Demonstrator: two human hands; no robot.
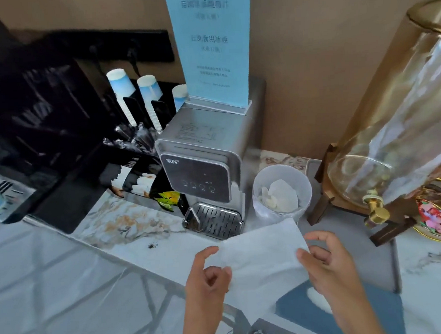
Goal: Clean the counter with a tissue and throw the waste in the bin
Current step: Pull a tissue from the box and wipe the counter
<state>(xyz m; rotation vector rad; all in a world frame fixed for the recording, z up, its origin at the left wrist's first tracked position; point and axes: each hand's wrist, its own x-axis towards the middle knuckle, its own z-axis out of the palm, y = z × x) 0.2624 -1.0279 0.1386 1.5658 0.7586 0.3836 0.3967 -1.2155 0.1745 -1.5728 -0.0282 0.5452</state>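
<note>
A white tissue [263,254] is stretched flat between both hands above the marbled counter [130,224]. My left hand [205,278] pinches its left edge and my right hand [326,263] pinches its right edge. A small dark speck of dirt [152,246] lies on the counter to the left of the tissue. Behind the tissue stands a small translucent bin [281,191] with crumpled white waste inside.
A silver water dispenser [204,167] with a drip tray stands at the back, with paper cup stacks [122,95] and a black machine [31,126] to its left. A glass drink dispenser [398,130] on a wooden stand is at right. A blue tissue box [339,306] sits under my right hand.
</note>
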